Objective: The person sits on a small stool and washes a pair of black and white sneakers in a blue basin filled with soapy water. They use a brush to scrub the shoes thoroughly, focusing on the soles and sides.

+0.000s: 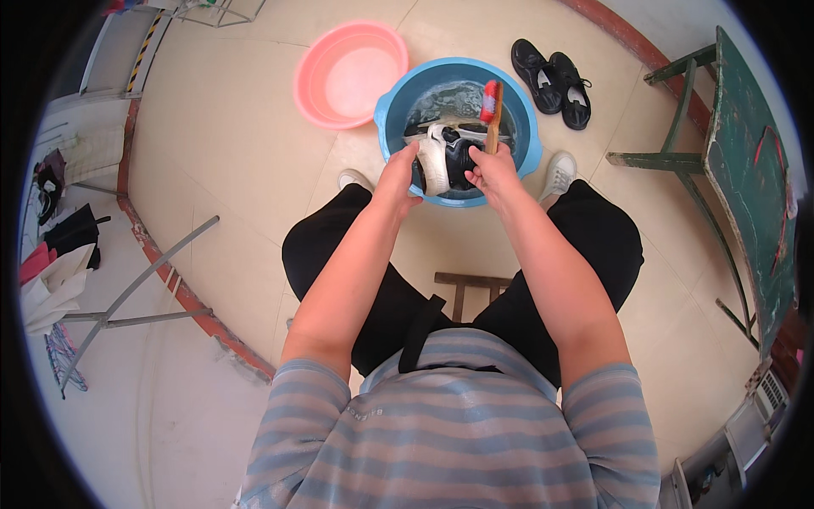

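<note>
Between my knees stands a blue plastic basin (526, 127) with foamy water in it. A black-and-white shoe (434, 167) is held over the basin, its pale sole side towards my left hand (399, 175). My right hand (494, 170) grips the shoe's black part with its fingertips and also holds a scrubbing brush (493, 121). The brush has a wooden handle and red and white bristles, and its head points away from me. Another black-and-white shoe (474, 128) lies in the water behind the held one; its far parts are partly covered.
A pink plastic basin (305, 83) touches or nearly touches the blue one at its left. A pair of black shoes (553, 83) sits on the tiles at the right. A worn green board on legs (750, 191) stands far right, a metal rack (159, 261) with clothes at left.
</note>
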Demonstrator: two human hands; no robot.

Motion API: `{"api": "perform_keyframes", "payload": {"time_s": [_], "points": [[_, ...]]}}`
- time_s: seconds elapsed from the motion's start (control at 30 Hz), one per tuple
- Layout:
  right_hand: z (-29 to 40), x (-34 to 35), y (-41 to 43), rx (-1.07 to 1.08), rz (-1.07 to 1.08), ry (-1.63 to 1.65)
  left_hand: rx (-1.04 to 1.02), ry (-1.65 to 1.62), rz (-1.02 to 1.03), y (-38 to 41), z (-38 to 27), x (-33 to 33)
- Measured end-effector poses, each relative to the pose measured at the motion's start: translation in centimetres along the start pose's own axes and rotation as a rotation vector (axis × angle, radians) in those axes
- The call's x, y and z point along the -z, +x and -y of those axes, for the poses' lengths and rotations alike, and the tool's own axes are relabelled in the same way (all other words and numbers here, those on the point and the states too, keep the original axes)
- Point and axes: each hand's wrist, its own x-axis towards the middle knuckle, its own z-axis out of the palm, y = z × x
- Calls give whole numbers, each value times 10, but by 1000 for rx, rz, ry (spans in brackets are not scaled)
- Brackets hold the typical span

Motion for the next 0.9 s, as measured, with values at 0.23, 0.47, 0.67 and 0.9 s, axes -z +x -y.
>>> {"api": "perform_keyframes", "payload": {"time_s": [0.23, 0.47, 0.67, 0.9], "points": [[-11, -28, -24, 69, 228, 18, 142, -406, 22, -4, 9, 15], [-20, -29, -12, 67, 363, 72, 20, -325, -140, 24, 12, 9], [-36, -39, -4, -30, 285, -58, 101, -286, -227, 62, 17, 18], [-15, -36, -14, 148, 219, -233, -12, -205, -375, 44, 13, 3]]}}
